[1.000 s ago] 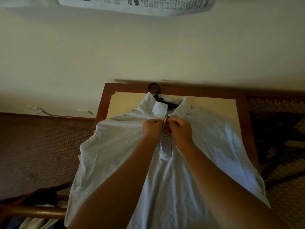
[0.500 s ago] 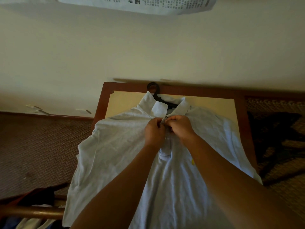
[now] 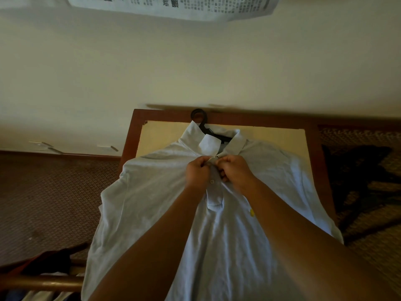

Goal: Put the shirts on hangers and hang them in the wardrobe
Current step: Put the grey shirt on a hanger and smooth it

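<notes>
Where the cream wall meets the patterned carpet, a small table with a red-brown wooden frame and a pale top stands against it. A pale polo shirt lies front-up across the table, collar at the far end, sleeves and hem spilling over the left, right and near edges. Printed paper hangs on the wall at far top. Dark cloth lies on the carpet to the right. At near left, a wooden rail with clothes bunched under it. A black hanger sits inside the shirt, its hook poking out past the collar onto the table's far frame. Both forearms reach in from the near edge. Left hand and right hand meet just below the collar, fingers curled, each pinching the placket at the top button. A lower button shows between the hands. Small yellow mark on the chest, right of the placket.
</notes>
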A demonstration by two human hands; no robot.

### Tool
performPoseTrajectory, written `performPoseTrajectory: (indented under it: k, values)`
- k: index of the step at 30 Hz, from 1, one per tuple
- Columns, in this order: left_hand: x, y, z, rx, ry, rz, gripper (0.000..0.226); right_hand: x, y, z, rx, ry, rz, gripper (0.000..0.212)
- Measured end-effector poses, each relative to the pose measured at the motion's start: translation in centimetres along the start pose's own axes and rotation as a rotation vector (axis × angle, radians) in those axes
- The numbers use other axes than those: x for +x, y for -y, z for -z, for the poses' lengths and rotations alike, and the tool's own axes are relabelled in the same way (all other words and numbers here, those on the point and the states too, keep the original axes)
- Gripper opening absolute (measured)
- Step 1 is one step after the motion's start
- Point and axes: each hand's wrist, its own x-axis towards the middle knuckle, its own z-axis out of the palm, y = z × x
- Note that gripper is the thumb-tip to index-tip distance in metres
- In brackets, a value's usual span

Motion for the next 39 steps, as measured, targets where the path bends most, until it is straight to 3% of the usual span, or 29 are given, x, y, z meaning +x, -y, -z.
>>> performPoseTrajectory:
  k: [5,11,20,23,25,28,31,34,39]
  values:
    - [0.7,0.1,0.4,0.11,0.052,-0.008,0.032,0.9,-0.3,0.6,-0.038,0.04,-0.006,0.024]
    - [0.7,0.4,-0.1,0.21,-0.003,0.003,0.014,1.2,-1.0,1.0,-0.11,0.036,0.098,0.021]
    - [1.0,1.0,-0.6,0.528,-0.056,-0.159,0.015,1.7,-2.2,0.6,-0.231,-0.03,0.23,0.017]
    - [0.8,1.6,-0.3,0.672,0.009,-0.261,0.018,1.8,-2.7,0.7,-0.333,-0.159,0.293,0.012]
    - [0.8,1.7,0.1,0.633,0.026,-0.261,0.016,1.7,-2.7,1.3,-0.4,-0.263,0.325,0.012]
    - [1.1,0.9,0.7,0.497,-0.056,-0.205,0.007,2.0,-1.8,2.8,-0.486,-0.341,0.407,0.011]
    - [1.9,-0.3,1.3,0.437,-0.143,-0.175,0.015,3.0,0.0,4.1,-0.522,-0.418,0.484,0.012]
    - [3.0,-1.7,1.2,0.479,-0.153,-0.253,0.02,4.2,2.0,4.6,-0.614,-0.5,0.573,0.018]
    - [5.7,-4.0,0.0,0.682,-0.101,-0.348,0.034,6.0,4.6,4.8,-0.995,-0.405,0.336,0.033]
